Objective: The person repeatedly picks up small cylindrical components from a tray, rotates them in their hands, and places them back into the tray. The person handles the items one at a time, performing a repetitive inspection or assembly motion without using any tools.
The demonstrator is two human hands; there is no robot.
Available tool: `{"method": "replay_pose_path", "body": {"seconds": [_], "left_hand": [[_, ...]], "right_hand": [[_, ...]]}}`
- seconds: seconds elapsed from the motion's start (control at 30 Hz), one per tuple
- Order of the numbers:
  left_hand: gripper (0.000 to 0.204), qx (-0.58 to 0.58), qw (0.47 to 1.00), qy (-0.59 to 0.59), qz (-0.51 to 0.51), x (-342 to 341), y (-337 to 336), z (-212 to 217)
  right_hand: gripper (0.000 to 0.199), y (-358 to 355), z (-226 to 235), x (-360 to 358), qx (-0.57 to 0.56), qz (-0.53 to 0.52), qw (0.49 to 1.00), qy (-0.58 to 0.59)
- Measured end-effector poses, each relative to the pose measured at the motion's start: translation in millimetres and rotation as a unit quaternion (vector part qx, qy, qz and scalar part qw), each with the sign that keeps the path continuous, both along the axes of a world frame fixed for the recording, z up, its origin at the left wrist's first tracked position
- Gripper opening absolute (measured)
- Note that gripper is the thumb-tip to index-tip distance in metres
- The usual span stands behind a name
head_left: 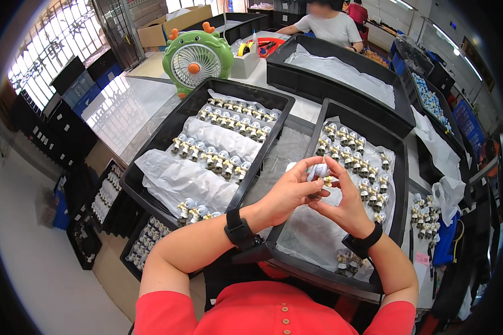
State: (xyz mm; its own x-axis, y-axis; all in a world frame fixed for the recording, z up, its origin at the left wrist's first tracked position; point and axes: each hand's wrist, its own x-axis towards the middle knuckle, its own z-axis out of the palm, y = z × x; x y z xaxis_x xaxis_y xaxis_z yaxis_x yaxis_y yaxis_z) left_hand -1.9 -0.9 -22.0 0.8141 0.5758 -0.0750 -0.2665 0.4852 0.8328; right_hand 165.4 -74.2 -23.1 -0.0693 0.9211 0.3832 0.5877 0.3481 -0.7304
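A small figurine (318, 171) with a pale grey-white head and a yellow-and-white body is held up between my two hands. My left hand (288, 193) is closed, its thumb and fingers gripping the figurine from the left. From the other side, the fingertips of my right hand (347, 205) close on its head and edge; part of it is hidden behind the fingers. Below both hands is a black tray (399, 184) lined with white paper, where several similar figurines (349, 148) stand in rows along the far and right parts. A few more figurines (349, 262) lie near its front edge.
To the left, another black tray (129, 181) holds rows of figurines between paper sheets. A green fan (198, 62) stands behind it. Farther back is a paper-lined black tray (341, 62), with a person (332, 25) beyond. Loose figurines (426, 216) lie at the right.
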Motion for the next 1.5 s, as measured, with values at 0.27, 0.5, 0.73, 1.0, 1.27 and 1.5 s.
{"method": "replay_pose_path", "body": {"seconds": [0.27,0.5,0.73,1.0,1.27,1.5], "left_hand": [[0.056,0.001,1.0,-0.005,0.001,-0.1,-0.2,-1.6],[0.057,0.001,1.0,-0.007,-0.001,0.3,-0.5,-2.2],[0.057,0.01,1.0,-0.009,-0.008,0.9,-0.3,-2.0],[0.058,0.012,1.0,-0.003,-0.009,1.2,0.1,-3.4],[0.059,0.018,1.0,-0.004,-0.012,1.8,0.4,-4.5],[0.06,0.019,1.0,-0.001,-0.015,1.7,0.4,-3.2]], "right_hand": [[0.084,0.0,0.2,-0.4,-0.001,-0.009,1.0,0.001],[0.084,1.1,-2.9,1.8,0.004,-0.007,1.0,-0.002],[0.082,0.5,-1.0,0.2,0.006,-0.01,1.0,-0.003],[0.082,1.5,-3.2,0.0,0.002,-0.01,1.0,-0.001],[0.083,1.6,-3.1,0.3,0.002,-0.01,1.0,0.001],[0.083,2.1,-3.8,0.7,-0.003,-0.007,1.0,0.006]]}}
